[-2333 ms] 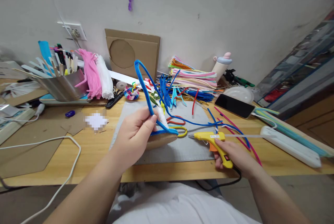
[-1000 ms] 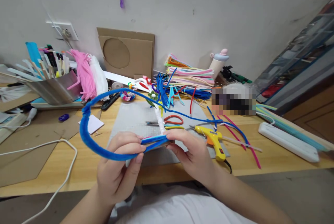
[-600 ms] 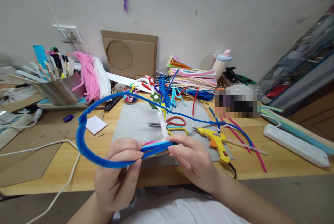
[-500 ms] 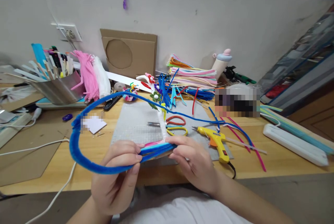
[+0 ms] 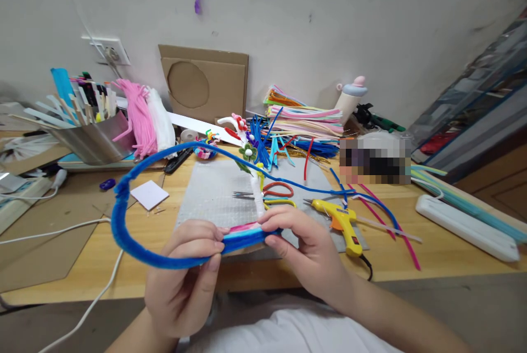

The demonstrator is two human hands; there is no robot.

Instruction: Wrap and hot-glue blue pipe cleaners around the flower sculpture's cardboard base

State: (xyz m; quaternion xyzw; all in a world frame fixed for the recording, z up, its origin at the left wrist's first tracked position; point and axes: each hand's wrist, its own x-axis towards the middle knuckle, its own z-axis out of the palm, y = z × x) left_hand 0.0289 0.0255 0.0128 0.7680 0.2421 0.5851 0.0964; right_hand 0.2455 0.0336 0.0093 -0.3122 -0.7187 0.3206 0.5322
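Between my hands is a pipe-cleaner craft: a flat base (image 5: 246, 239) edged with pink, light blue and dark blue strips. From it a white-wrapped stem (image 5: 257, 199) rises, bearing a green flower (image 5: 248, 151) and red blooms. My left hand (image 5: 185, 276) pinches the base's left end together with a long blue pipe cleaner (image 5: 142, 257). That pipe cleaner loops out left, then back behind the stem toward the right. At the base's right end, my right hand (image 5: 308, 251) grips with fingers on top and thumb at the front edge. The base's underside is mostly hidden.
Scissors (image 5: 280, 190) lie on a grey cutting mat (image 5: 206, 194) behind the craft. To the right are a yellow glue gun (image 5: 335, 216) and a white power strip (image 5: 465, 227). Bundled pipe cleaners (image 5: 304, 119) and a metal container (image 5: 96, 141) stand at the back.
My right fingers have moved onto the base's top, the thumb onto its front edge. The blue strip, earlier showing a gap, now lies flush along the edge. The stem's top has shifted slightly right.
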